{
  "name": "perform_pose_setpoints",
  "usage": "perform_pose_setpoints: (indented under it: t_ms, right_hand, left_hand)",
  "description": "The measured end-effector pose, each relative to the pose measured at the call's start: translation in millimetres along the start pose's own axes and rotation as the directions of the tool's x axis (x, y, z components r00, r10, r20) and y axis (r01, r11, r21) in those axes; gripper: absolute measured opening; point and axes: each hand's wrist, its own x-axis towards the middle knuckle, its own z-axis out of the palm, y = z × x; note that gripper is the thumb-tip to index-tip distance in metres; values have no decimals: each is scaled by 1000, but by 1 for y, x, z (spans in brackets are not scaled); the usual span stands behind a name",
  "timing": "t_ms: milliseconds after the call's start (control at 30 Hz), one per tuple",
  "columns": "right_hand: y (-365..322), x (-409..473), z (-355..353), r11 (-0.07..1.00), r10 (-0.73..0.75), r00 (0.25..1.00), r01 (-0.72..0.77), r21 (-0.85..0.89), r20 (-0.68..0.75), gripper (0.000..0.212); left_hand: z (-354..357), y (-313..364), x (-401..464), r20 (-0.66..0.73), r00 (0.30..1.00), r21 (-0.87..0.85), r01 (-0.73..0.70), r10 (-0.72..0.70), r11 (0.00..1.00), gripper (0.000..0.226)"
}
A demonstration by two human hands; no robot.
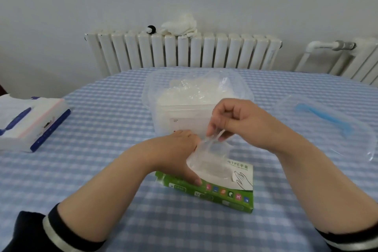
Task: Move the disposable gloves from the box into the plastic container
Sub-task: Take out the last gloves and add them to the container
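A green and white glove box [229, 190] lies flat on the checked tablecloth close to me. My left hand [180, 149] rests on the box's left end, thumb along its front edge, holding it down. My right hand [235, 122] pinches a clear disposable glove [210, 159] just above the box's opening; the glove's lower part still hangs over the box. Just behind stands the clear plastic container [155, 96], with several crumpled clear gloves [194, 92] piled in it.
The container's clear lid with a blue handle [325, 118] lies at the right. A tissue pack [30, 120] sits at the left edge of the table. A white radiator [184, 51] with a cloth on top runs along the wall behind.
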Motion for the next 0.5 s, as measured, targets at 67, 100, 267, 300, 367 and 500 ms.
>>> perform_pose_setpoints:
  t_ms: [67, 100, 267, 300, 367, 500]
  right_hand:
    - [-1, -1, -3, 995, -46, 992, 56, 78, -121, 12]
    - [-1, -2, -3, 990, -63, 983, 83, 114, -172, 13]
    - [-4, -2, -1, 909, -109, 899, 263, 324, -425, 18]
    - [-5, -2, -2, 876, -106, 871, 310, 370, -480, 18]
    - [-8, -3, -4, 804, -100, 814, 405, 436, -572, 18]
    - [-9, -3, -6, 721, -61, 782, 465, 514, -621, 17]
  left_hand:
    - [-1, -2, 0, -21, 1000, -31, -11, 10, 999, 66]
    - [-1, -2, 0, -27, 1000, -45, -15, 14, 999, 66]
    - [0, -6, 1, -36, 999, -34, -23, 22, 999, 66]
    - [1, -7, 1, -35, 999, -30, -28, 27, 999, 69]
    - [1, -10, 3, -33, 998, -61, -56, 54, 997, 79]
    - [-3, -6, 1, -75, 983, -473, -182, 167, 862, 72]
